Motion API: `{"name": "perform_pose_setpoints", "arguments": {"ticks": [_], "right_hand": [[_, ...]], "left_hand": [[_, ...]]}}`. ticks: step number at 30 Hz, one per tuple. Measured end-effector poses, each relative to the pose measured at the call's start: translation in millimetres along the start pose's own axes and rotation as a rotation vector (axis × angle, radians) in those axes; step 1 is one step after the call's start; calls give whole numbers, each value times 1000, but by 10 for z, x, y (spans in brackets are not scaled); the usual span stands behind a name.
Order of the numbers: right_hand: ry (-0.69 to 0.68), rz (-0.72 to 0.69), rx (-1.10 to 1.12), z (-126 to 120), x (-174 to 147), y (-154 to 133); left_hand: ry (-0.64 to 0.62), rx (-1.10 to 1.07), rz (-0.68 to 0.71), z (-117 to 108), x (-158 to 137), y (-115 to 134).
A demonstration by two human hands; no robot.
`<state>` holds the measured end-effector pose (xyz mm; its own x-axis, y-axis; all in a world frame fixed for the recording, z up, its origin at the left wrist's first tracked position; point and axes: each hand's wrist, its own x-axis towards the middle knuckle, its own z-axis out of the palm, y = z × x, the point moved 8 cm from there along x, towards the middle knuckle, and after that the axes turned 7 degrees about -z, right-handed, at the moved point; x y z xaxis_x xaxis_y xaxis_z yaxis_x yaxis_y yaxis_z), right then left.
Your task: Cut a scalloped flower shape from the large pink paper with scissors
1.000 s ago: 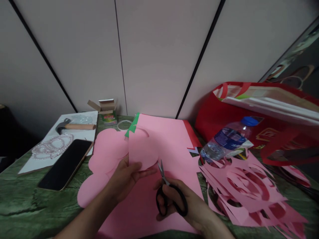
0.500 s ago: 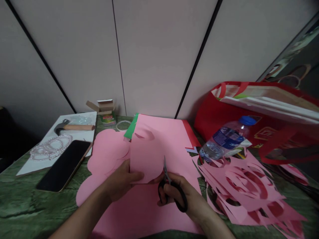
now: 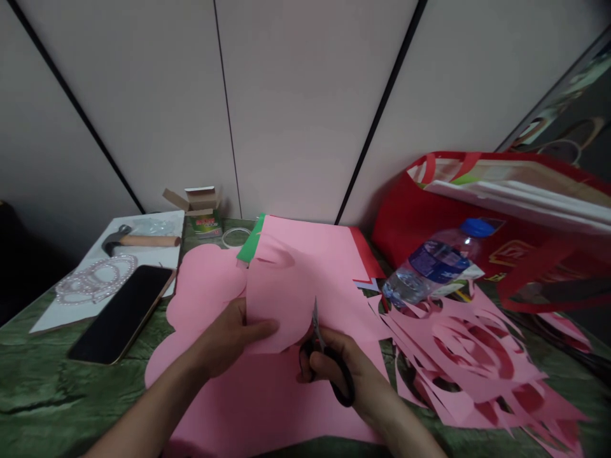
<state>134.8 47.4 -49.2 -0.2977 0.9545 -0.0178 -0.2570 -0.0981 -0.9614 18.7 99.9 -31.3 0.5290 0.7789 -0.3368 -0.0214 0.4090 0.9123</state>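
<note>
Pink paper [image 3: 279, 299] in the left hand [image 3: 220, 342], most fingers hidden

- A hammer [image 3: 143, 241] with a wooden handle, far left, lying on a white board [image 3: 50, 315].
- A loose coil of clear pinkish beads [image 3: 98, 280] on the board, nearer than the hammer.
- A phone [image 3: 123, 315], dark screen up, its far end overlapping the board.
- An open small box [image 3: 207, 222] by the far wall [image 3: 291, 114].
- A blue-capped bottle [image 3: 432, 261], tilted, before a red bag [image 3: 405, 213] at right.
</note>
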Motion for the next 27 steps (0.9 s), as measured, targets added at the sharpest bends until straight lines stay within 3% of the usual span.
{"name": "perform_pose_setpoints", "arguments": {"ticks": [16, 27], "right_hand": [[11, -82, -116, 16, 12, -84], [-3, -99, -128, 52, 6, -159]], "left_hand": [[-93, 104, -62, 54, -51, -59], [-82, 54, -86, 47, -59, -83]]}}
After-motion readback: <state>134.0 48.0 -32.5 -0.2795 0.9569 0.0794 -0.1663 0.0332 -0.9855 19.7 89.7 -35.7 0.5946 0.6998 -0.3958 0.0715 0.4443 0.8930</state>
